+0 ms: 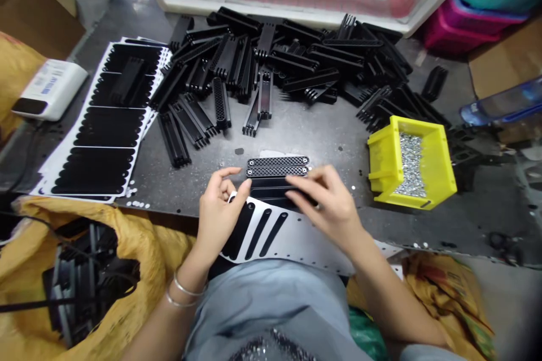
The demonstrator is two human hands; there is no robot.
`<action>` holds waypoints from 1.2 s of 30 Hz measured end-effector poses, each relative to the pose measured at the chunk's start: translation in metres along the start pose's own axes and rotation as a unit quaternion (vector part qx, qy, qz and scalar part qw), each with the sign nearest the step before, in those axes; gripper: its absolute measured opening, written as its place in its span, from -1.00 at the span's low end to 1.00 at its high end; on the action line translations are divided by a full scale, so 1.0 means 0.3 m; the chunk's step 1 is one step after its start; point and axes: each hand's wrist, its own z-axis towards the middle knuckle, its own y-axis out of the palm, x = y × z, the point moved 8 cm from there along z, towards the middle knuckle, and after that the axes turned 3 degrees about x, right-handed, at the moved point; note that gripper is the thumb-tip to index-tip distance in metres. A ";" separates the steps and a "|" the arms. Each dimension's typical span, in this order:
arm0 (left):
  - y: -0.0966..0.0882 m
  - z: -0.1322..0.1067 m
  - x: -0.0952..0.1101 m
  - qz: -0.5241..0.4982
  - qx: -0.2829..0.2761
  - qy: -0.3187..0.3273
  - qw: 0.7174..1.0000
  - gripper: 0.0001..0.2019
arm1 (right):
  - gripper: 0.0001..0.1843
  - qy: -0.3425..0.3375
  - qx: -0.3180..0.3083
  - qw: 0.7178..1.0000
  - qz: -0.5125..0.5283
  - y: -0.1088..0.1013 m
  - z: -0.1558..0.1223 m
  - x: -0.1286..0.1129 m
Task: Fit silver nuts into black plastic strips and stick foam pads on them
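Left hand (220, 214), right hand (326, 208), two mesh grilles (277, 166)

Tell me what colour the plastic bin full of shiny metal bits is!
The plastic bin is bright yellow, best seen in the head view.

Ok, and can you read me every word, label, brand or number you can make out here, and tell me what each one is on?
White box with a dark panel: blue print on top, too blurred to read.
Yellow woven sack: coloured print, too blurred to read.
Nothing else legible.
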 end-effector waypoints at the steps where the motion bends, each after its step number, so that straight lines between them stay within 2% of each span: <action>1: 0.005 -0.016 0.010 -0.023 0.005 -0.001 1.000 -0.74 | -0.71 -0.009 -0.017 1.000 0.017 0.036 -0.005 -0.045; 3: 0.014 -0.048 0.032 -0.059 0.005 -0.006 0.998 -0.74 | -0.71 -0.024 -0.046 0.998 0.039 0.116 -0.017 -0.126; 5: 0.016 -0.074 0.044 -0.075 0.002 -0.015 0.997 -0.73 | -0.72 -0.032 -0.049 0.998 0.034 0.172 -0.032 -0.179; 7: 0.005 -0.089 0.035 -0.072 -0.002 -0.026 0.997 -0.73 | -0.75 -0.049 -0.048 0.996 0.050 0.191 -0.061 -0.220; 9: -0.032 -0.094 0.009 -0.042 0.015 -0.021 0.999 -0.74 | -0.80 -0.056 -0.081 0.984 0.152 0.178 -0.104 -0.245; 11: -0.089 -0.091 -0.018 0.020 0.055 0.005 0.998 -0.75 | -0.90 0.004 -0.111 0.939 0.325 0.132 -0.144 -0.231; 13: -0.139 -0.086 -0.026 0.102 0.091 0.051 0.989 -0.75 | -0.80 0.111 -0.097 0.872 0.466 0.070 -0.165 -0.167; 14: -0.152 -0.082 -0.018 0.143 0.098 0.082 0.981 -0.75 | -0.77 0.158 -0.075 0.855 0.488 0.039 -0.165 -0.124; 15: -0.157 -0.077 -0.003 0.178 0.102 0.115 0.972 -0.75 | -0.77 0.189 -0.052 0.861 0.469 0.011 -0.155 -0.080; 17: -0.146 -0.060 0.034 0.213 0.094 0.165 0.958 -0.80 | -0.78 0.198 -0.020 0.924 0.326 -0.029 -0.108 -0.005; 18: -0.132 -0.044 0.048 0.215 0.081 0.175 0.957 -0.82 | -0.74 0.178 -0.009 0.957 0.230 -0.036 -0.072 0.017; 20: -0.094 -0.002 0.061 0.201 0.039 0.164 0.965 -0.84 | -0.62 0.108 -0.004 0.991 0.079 -0.007 0.004 0.030; 22: -0.053 0.042 0.057 0.181 -0.008 0.138 0.974 -0.84 | -0.59 0.031 -0.019 0.999 0.022 0.059 0.066 0.019; 25: -0.017 0.092 0.038 0.149 -0.045 0.106 0.982 -0.82 | -0.80 -0.037 -0.052 0.998 0.007 0.147 0.120 0.008; 28: -0.005 0.112 0.021 0.116 -0.055 0.091 0.988 -0.81 | -0.83 -0.047 -0.078 0.996 0.014 0.179 0.142 0.015; 36: 0.001 0.126 0.014 0.099 -0.060 0.066 0.991 -0.84 | -0.82 -0.038 -0.097 0.994 0.019 0.196 0.165 0.018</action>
